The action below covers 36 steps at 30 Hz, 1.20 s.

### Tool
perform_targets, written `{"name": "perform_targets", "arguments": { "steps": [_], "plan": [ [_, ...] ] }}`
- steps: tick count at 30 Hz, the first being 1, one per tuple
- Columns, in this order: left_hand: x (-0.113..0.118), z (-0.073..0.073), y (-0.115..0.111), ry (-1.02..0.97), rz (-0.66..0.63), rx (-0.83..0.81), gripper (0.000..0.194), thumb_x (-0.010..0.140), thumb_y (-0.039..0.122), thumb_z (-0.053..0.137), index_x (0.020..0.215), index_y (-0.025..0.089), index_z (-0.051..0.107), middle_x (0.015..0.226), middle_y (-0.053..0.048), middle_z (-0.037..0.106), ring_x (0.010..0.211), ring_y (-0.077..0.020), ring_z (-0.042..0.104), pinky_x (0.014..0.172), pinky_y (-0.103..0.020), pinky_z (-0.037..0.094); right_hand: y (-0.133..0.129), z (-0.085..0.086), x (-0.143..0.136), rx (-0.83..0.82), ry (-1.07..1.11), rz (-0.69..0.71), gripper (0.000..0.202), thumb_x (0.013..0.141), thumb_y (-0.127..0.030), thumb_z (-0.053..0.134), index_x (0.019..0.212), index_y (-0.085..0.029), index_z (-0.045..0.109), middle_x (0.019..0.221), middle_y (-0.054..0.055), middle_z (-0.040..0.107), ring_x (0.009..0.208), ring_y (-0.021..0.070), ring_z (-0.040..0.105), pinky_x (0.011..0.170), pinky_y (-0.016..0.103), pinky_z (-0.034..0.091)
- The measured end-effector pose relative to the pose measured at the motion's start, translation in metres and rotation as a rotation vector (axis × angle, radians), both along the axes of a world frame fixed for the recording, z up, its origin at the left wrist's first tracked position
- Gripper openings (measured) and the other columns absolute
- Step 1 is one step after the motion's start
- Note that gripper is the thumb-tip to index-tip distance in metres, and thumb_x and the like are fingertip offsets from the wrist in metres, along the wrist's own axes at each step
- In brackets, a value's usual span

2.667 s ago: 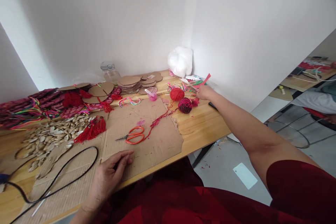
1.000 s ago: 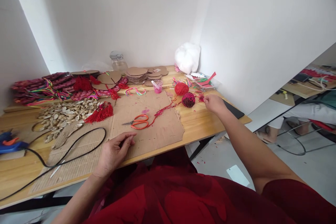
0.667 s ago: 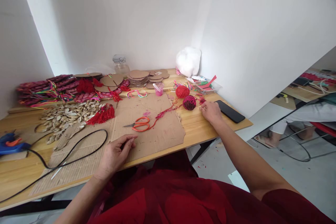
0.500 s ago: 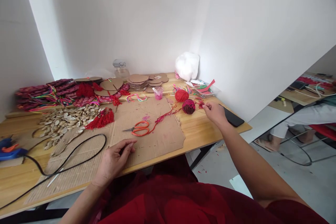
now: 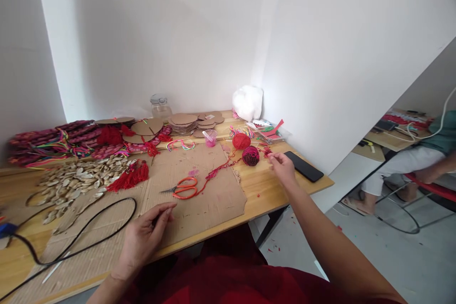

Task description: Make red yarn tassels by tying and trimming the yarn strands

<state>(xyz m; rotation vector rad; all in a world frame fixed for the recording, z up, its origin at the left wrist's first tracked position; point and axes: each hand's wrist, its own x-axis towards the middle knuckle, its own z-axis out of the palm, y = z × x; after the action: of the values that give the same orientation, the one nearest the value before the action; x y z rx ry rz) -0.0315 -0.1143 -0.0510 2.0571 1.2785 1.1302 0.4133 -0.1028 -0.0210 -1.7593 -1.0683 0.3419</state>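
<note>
My left hand (image 5: 147, 232) rests at the front of the cardboard sheet (image 5: 213, 209), fingers loosely curled against the thumb, with nothing visible in them. Just beyond it lie orange-handled scissors (image 5: 184, 187), blades pointing left. My right hand (image 5: 283, 169) is closed in a pinch at a small heap of red yarn scraps (image 5: 267, 151); whatever is between its fingertips is too small to make out. Left of it sit a magenta and dark yarn ball (image 5: 250, 156) and a red yarn ball (image 5: 241, 141). A red and pink yarn strand (image 5: 213, 172) trails from them towards the scissors.
Pale shell-like pieces (image 5: 80, 175) and a red tassel (image 5: 130, 175) lie left, near a black cable (image 5: 107, 223). Cardboard discs (image 5: 182, 121), a jar (image 5: 160, 107) and a pink-stained cup (image 5: 210, 138) stand behind. A phone (image 5: 304, 167) lies right; another person (image 5: 399, 171) sits beyond.
The view has shifted, so the table sits lower and further left. My right hand stays by the yarn scraps and my left stays curled on the cardboard. A small red bit now shows on the bare wood.
</note>
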Motion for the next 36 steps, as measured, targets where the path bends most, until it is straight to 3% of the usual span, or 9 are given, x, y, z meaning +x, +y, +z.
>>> {"name": "perform_targets", "arguments": {
  "steps": [4, 6, 9, 13, 21, 28, 32, 36],
  "plan": [
    [0.001, 0.000, -0.003, -0.058, 0.060, -0.023, 0.038, 0.086, 0.054, 0.061, 0.097, 0.020, 0.074, 0.066, 0.001, 0.068, 0.052, -0.0121, 0.059, 0.051, -0.019, 0.048, -0.011, -0.018, -0.018, -0.010, -0.076, 0.087, 0.028, 0.087, -0.040, 0.048, 0.094, -0.019, 0.065, 0.080, 0.007, 0.072, 0.069, 0.0214, 0.067, 0.066, 0.033, 0.053],
    [0.003, 0.000, -0.004, 0.002, 0.049, 0.005, 0.037, 0.085, 0.054, 0.063, 0.078, 0.019, 0.072, 0.058, 0.002, 0.061, 0.051, -0.0112, 0.053, 0.050, -0.018, 0.044, -0.013, -0.023, -0.022, -0.015, -0.135, 0.132, 0.026, 0.084, -0.041, 0.052, 0.087, -0.020, 0.067, 0.077, 0.006, 0.072, 0.069, 0.0220, 0.066, 0.068, 0.033, 0.051],
    [0.006, 0.002, -0.005, 0.094, 0.017, 0.071, 0.047, 0.089, 0.051, 0.057, 0.057, 0.017, 0.057, 0.053, 0.002, 0.049, 0.052, -0.0095, 0.044, 0.051, -0.018, 0.038, -0.013, -0.023, -0.022, -0.013, -0.206, 0.165, 0.027, 0.083, -0.042, 0.053, 0.086, -0.021, 0.068, 0.083, 0.007, 0.074, 0.073, 0.0231, 0.066, 0.071, 0.034, 0.048],
    [0.007, 0.005, -0.005, 0.143, 0.064, 0.061, 0.047, 0.093, 0.048, 0.051, 0.057, 0.017, 0.050, 0.054, 0.003, 0.042, 0.054, -0.0094, 0.041, 0.052, -0.019, 0.034, -0.011, -0.022, -0.020, -0.020, -0.257, 0.173, 0.028, 0.083, -0.043, 0.051, 0.086, -0.020, 0.068, 0.082, 0.007, 0.073, 0.070, 0.0235, 0.064, 0.067, 0.034, 0.045],
    [0.005, -0.001, -0.003, 0.153, 0.056, 0.016, 0.048, 0.093, 0.051, 0.051, 0.059, 0.016, 0.050, 0.056, 0.003, 0.039, 0.055, -0.0093, 0.038, 0.055, -0.020, 0.032, -0.012, -0.022, -0.020, -0.021, -0.290, 0.178, 0.027, 0.083, -0.041, 0.050, 0.085, -0.020, 0.068, 0.084, 0.007, 0.074, 0.071, 0.0222, 0.065, 0.067, 0.033, 0.045],
    [0.004, 0.001, -0.004, 0.121, 0.081, 0.003, 0.044, 0.090, 0.053, 0.056, 0.064, 0.017, 0.061, 0.057, 0.002, 0.051, 0.055, -0.0102, 0.044, 0.056, -0.021, 0.034, -0.010, -0.025, -0.018, -0.013, -0.283, 0.192, 0.027, 0.084, -0.041, 0.050, 0.087, -0.020, 0.068, 0.091, 0.007, 0.075, 0.076, 0.0215, 0.067, 0.070, 0.032, 0.047],
    [0.003, 0.003, -0.005, 0.144, 0.066, 0.030, 0.040, 0.092, 0.049, 0.056, 0.068, 0.017, 0.063, 0.063, 0.000, 0.060, 0.062, -0.0120, 0.053, 0.063, -0.022, 0.038, -0.010, -0.025, -0.018, -0.021, -0.277, 0.192, 0.029, 0.084, -0.042, 0.051, 0.087, -0.020, 0.068, 0.083, 0.007, 0.074, 0.071, 0.0221, 0.065, 0.067, 0.033, 0.046],
    [0.004, 0.004, -0.004, 0.172, 0.066, 0.020, 0.041, 0.093, 0.048, 0.054, 0.067, 0.018, 0.062, 0.061, 0.000, 0.060, 0.061, -0.0124, 0.054, 0.062, -0.023, 0.038, -0.010, -0.023, -0.019, -0.020, -0.278, 0.186, 0.028, 0.083, -0.042, 0.052, 0.087, -0.020, 0.069, 0.079, 0.007, 0.073, 0.069, 0.0225, 0.064, 0.067, 0.033, 0.045]
  ]
}}
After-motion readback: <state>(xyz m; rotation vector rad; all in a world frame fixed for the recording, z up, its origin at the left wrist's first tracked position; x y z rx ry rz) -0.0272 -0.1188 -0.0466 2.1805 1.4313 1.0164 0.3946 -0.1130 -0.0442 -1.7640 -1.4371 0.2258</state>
